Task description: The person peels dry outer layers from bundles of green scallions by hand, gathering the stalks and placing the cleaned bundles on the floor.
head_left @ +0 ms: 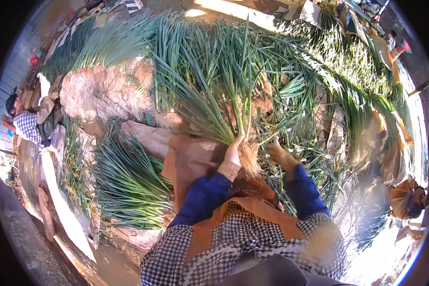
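Observation:
My left hand (230, 161) is closed round the base of a bunch of leek-like green plants (214, 121), with long narrow leaves fanning up and away. Tan stringy roots (250, 158) hang from its lower end, over a brown apron or cloth (195, 159) on my lap. Just right of the roots is my right hand (281, 155), its fingers apart beside loose leaves and stems; I make out nothing held in it. A pile of similar plants (128, 176) lies to my left, leaf tips pointing up and left.
Ahead lies a long heap of the same plants (190, 52), with matted roots (107, 90) showing at left. Scattered leaf trimmings (300, 119) cover the ground at right. One person (28, 119) is at the far left, another (407, 199) at the far right. Wooden planks (46, 214) edge the left.

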A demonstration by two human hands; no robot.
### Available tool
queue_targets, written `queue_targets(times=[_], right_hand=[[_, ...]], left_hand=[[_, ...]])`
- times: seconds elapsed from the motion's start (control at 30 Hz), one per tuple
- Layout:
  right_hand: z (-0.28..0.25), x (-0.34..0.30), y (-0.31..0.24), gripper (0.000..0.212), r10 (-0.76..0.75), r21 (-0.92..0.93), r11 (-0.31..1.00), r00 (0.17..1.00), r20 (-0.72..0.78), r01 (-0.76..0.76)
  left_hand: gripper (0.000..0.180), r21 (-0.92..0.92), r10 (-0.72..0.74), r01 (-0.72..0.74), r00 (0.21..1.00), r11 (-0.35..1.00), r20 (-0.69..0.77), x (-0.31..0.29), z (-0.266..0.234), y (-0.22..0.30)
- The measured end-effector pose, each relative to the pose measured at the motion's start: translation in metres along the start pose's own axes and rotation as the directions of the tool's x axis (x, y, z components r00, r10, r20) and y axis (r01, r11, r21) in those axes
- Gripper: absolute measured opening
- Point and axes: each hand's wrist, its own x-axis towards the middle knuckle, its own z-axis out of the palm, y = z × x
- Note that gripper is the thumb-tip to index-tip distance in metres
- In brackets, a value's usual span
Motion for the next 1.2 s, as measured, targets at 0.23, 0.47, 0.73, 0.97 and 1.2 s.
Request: queue_targets(times=[0.23, 0.47, 0.73, 0.97, 1.2], right_hand=[[0.096, 0.081, -0.049, 0.016, -0.435, 0.178, 0.849, 0.850, -0.298, 0.497], [0.079, 0.072, -0.089, 0.065, -0.668, -0.820, 0.032, 0.622, 0.408, 0.572], [0.070, 0.057, -0.104, 0.051, -0.802, -0.701, 0.228, 0.539, 0.257, 0.675], [0.066, 0.130, -0.068, 0.078, -0.174, -0.895, 0.443, 0.984, -0.025, 0.056], [-0.027, 0.081, -0.103, 0.029, -0.514, -0.587, 0.753, 0.822, -0.244, 0.297]], left_hand=[[0.016, 0.097, -0.004, 0.007, 0.999, 0.995, -0.036, -0.019, -0.017, -0.001], [0.018, 0.041, 0.089, -0.089, 0.996, 0.995, -0.019, -0.028, -0.018, 0.037], [0.023, 0.192, 0.125, -0.120, 0.992, 0.974, -0.012, -0.046, 0.045, 0.088], [0.041, 0.085, 0.357, -0.395, 0.888, 0.915, 0.289, -0.102, 0.101, 0.182], [0.042, 0.150, 0.721, -0.749, 0.662, 0.645, 0.206, -0.093, 0.072, 0.210]])
